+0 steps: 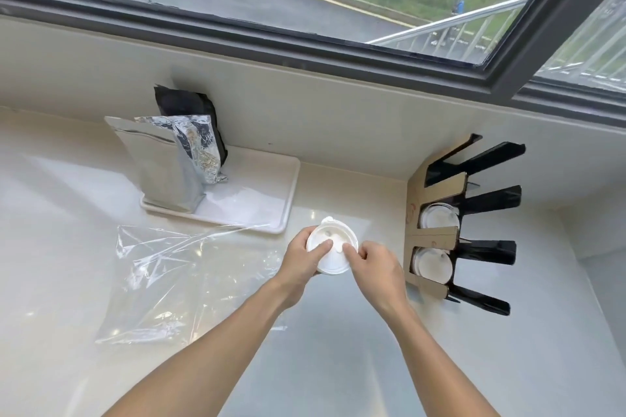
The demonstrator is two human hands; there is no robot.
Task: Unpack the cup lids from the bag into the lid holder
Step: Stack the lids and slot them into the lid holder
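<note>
Fingers (323, 245) of both hands hide the lids' (333, 256) count

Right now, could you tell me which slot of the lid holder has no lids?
The farthest slot of the lid holder, nearest the window; the two nearer slots hold white lids.

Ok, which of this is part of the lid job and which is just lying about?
Job: lids held by left hand and right hand; clear bag; lid holder, two slots filled.
Lying about: foil pouches; white tray.
</note>
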